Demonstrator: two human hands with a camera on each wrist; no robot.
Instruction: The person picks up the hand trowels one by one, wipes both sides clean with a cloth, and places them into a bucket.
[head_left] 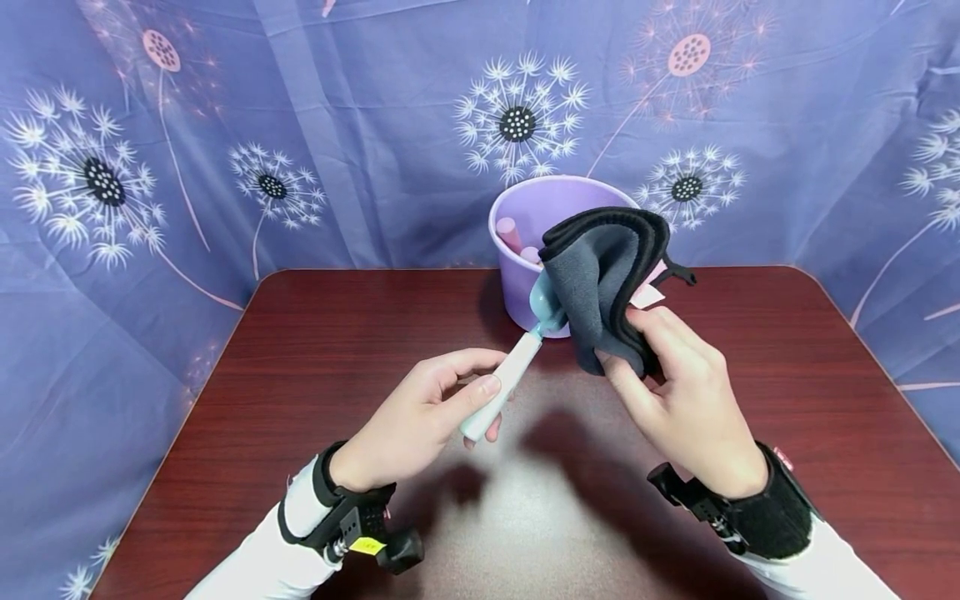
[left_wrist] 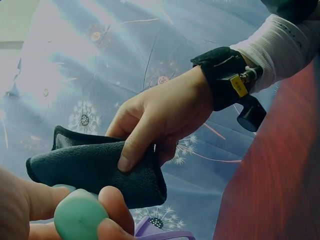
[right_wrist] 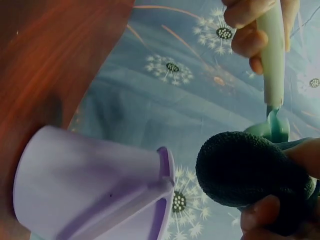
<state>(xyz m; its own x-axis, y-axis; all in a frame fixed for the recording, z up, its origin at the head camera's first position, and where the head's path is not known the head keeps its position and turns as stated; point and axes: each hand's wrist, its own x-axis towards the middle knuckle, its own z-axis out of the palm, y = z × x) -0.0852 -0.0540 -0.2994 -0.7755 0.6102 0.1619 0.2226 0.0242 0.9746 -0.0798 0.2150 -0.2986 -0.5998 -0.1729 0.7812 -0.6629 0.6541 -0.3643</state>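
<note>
In the head view my left hand [head_left: 423, 412] grips the white handle of a spoon [head_left: 504, 385], which tilts up and to the right. The spoon's rounded teal head is partly covered by a folded dark grey cloth [head_left: 592, 275] with black edging. My right hand [head_left: 686, 396] holds that cloth between thumb and fingers. From the left wrist, the green butt end of the spoon [left_wrist: 80, 216] shows between the left fingers, with the cloth [left_wrist: 95, 165] behind it. The right wrist view shows the cloth [right_wrist: 245, 167] up against the teal head, whose front is hidden.
Behind the hands, a purple bucket [head_left: 517, 287] stands at the table's back edge, with pink pieces [head_left: 508, 233] inside; the cloth hides part of it. The dark red wooden table [head_left: 337, 333] meets a blue dandelion-patterned curtain [head_left: 390, 150] at the back and sides.
</note>
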